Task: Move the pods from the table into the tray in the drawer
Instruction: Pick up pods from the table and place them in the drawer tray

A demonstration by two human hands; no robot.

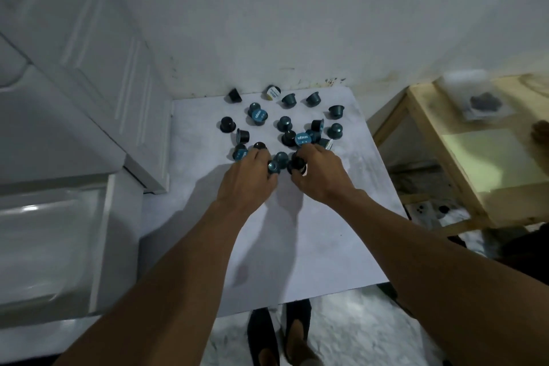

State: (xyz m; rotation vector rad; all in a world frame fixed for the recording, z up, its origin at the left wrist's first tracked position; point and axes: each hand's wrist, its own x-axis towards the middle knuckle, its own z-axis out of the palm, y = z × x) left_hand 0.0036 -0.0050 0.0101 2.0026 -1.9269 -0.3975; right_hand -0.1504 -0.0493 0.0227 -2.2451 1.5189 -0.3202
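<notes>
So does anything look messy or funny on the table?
The pods lie jumbled on the table: some upright, some tipped on their sides. One pale pod at the back stands out among the teal and dark ones. Nothing looks spilled or broken.

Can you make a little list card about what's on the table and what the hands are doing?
table: white, against the wall
pods: many, teal and black, scattered at the far end
left hand: grips a teal pod
right hand: grips a black pod
drawer: open, left of the table
</notes>
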